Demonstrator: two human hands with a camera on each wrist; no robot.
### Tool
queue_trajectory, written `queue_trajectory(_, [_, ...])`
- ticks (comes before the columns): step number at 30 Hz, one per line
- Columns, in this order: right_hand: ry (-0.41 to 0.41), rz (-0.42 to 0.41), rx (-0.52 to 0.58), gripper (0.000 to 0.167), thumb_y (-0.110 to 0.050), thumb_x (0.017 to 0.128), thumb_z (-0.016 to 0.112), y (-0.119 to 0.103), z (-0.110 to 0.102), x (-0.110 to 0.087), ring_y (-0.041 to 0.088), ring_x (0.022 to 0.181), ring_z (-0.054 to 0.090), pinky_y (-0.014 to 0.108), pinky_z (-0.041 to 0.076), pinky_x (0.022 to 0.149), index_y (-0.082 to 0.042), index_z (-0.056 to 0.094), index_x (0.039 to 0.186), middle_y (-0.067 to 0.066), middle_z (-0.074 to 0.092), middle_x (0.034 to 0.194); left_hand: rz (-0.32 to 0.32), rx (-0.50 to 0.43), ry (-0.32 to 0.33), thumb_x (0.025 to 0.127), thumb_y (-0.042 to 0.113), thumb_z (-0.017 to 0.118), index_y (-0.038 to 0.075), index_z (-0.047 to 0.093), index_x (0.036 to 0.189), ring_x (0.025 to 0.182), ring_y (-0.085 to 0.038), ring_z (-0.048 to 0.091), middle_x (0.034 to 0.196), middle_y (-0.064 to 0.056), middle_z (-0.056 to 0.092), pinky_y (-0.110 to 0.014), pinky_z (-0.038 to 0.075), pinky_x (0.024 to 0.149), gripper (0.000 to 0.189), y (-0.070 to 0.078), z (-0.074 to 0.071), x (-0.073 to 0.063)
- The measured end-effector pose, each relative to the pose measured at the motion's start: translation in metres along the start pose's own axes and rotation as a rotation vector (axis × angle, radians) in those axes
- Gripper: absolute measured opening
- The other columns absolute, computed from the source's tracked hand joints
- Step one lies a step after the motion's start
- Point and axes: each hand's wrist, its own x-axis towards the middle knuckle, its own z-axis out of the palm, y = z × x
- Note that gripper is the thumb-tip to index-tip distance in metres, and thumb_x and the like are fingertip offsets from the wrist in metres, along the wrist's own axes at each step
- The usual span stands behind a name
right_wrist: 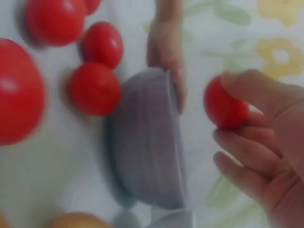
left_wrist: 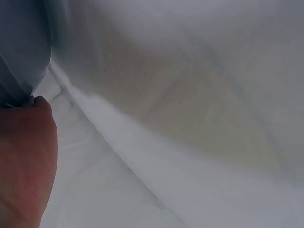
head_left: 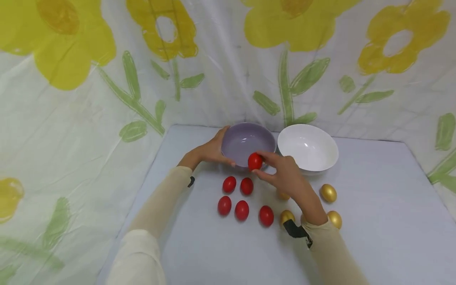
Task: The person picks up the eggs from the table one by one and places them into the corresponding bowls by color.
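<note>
My right hand (head_left: 281,174) pinches a red egg (head_left: 255,161) at the near rim of the lavender bowl (head_left: 246,138); the right wrist view shows the same red egg (right_wrist: 224,108) in my fingertips beside the bowl (right_wrist: 147,137). My left hand (head_left: 213,149) grips the bowl's left rim, thumb along its near side. Several red eggs (head_left: 242,209) lie on the table in front of the bowl. In the left wrist view only part of my left hand (left_wrist: 23,161) and blurred cloth show.
A white bowl (head_left: 308,146) stands right of the lavender one. Several golden eggs (head_left: 328,192) lie on the grey table (head_left: 374,237) by my right wrist. A flowered cloth backdrop (head_left: 89,87) closes in the table's back and sides.
</note>
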Motion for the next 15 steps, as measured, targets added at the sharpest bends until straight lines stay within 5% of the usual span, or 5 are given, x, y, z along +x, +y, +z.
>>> queue_trajectory(5, [0.074,-0.035,-0.001,0.055,-0.022,0.093,0.084,0.011,0.003,0.050,0.035,0.106,0.076,0.046,0.062,0.090,-0.008,0.063,0.142,0.011,0.074,0.128,0.007,-0.010,0.004,0.066,0.062,0.095,0.018,-0.002,0.169,0.144,-0.022,0.036,0.167,-0.003,0.021,-0.047,0.047,0.112,0.148,0.004,-0.001,0.003])
queue_trajectory(15, [-0.059,-0.001,-0.143,0.051,-0.018,0.094,0.082,0.050,0.048,0.120,0.034,0.108,0.068,0.049,0.055,0.096,-0.004,0.063,0.140,0.016,0.072,0.124,-0.031,0.044,-0.016,0.065,0.069,0.092,0.014,-0.007,0.169,0.150,-0.022,0.029,0.173,-0.005,0.011,-0.047,0.038,0.120,0.153,0.002,-0.003,-0.005])
